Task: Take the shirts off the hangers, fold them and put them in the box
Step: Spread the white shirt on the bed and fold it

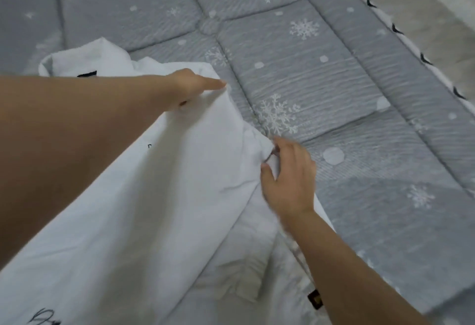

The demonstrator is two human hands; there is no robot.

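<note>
White shirt (159, 183) spread on a grey snowflake quilt (334, 80), left hand (191, 87) pressing its shoulder fold at eleven o'clock, grip flat and wide, right hand (288, 178) pinching the sleeve edge at three o'clock

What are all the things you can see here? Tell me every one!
white shirt: one, white with small black marks, spread on the quilt at the left and bottom.
label: one, black, inside the shirt's collar at upper left.
small tag: one, dark with brownish print, at the shirt's lower right edge.
quilt: one, grey with white snowflakes and dots, under everything.
floor: one strip, pale grey, top right beyond the quilt's edge.
left hand: one, resting on the shirt's upper right corner, finger pointing right.
right hand: one, pinching the shirt's right edge.
</note>
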